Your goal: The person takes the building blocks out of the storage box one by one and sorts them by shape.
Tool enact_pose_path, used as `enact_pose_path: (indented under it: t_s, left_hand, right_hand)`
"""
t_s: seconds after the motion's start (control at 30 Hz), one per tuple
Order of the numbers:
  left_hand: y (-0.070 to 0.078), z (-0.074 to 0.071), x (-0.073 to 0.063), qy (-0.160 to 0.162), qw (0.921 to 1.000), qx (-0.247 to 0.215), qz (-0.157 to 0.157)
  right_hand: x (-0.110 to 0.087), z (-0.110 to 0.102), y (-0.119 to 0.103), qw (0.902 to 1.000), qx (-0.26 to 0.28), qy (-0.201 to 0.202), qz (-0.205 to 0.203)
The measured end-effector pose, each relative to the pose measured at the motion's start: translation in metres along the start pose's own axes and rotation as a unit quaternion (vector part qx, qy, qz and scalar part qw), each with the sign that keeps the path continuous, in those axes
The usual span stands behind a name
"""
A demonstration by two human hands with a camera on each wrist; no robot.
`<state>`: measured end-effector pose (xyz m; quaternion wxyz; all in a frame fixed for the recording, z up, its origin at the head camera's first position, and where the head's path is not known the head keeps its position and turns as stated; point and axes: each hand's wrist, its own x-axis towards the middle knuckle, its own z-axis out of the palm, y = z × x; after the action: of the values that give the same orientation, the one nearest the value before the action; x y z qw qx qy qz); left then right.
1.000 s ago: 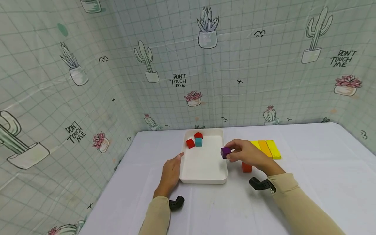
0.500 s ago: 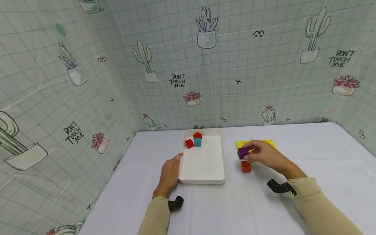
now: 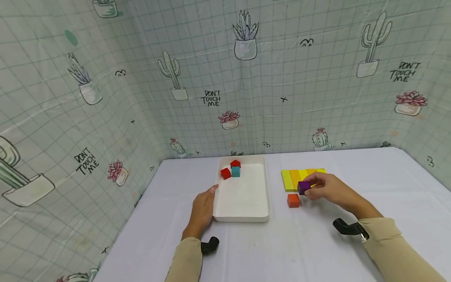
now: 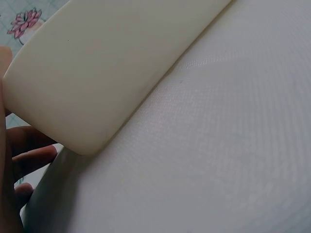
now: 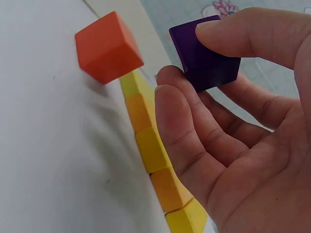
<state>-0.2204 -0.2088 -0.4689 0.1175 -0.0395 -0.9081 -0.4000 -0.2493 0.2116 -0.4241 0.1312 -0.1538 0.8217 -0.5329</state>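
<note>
My right hand (image 3: 325,190) pinches a purple cube (image 3: 303,187) between thumb and fingers, held over the near edge of the yellow and orange blocks (image 3: 289,180). In the right wrist view the thumb presses on one face of the purple cube (image 5: 209,51). Just left of this hand an orange-red cube (image 3: 293,201) sits on the table. My left hand (image 3: 202,207) rests along the left side of a white tray (image 3: 242,219), fingers extended against its wall. The left wrist view shows those fingers (image 4: 34,158) at the corner of the tray (image 4: 92,97).
Inside the tray, toward its far left, lie two red blocks (image 3: 226,173) and a teal cube (image 3: 235,172). The row of yellow and orange blocks stands to the right of the tray on the white-covered table (image 3: 253,250). A patterned cloth backdrop (image 3: 267,78) rises behind.
My right hand has moved right with the purple cube, from the tray's right edge to the row of blocks, uncovering the orange-red cube. The left hand has stayed at the tray.
</note>
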Motion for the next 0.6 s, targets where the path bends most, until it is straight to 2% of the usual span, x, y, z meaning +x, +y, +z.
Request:
enact_pose_path:
  t_s: [0.23,0.53,0.6]
  left_hand:
    - [0.001,0.000,0.001,-0.001,0.9999,-0.008,0.007]
    - [0.001,0.000,-0.001,0.000,1.0000,-0.003,-0.004]
    - [0.001,-0.001,-0.001,0.001,1.0000,-0.005,0.001]
  right_hand:
    - [-0.002,-0.002,0.009,0.9993,-0.026,-0.002,0.028]
    - [-0.002,0.002,0.019,0.9977,-0.055,-0.012,0.037]
    - [-0.002,0.002,0.019,0.9974,-0.061,-0.013,0.038]
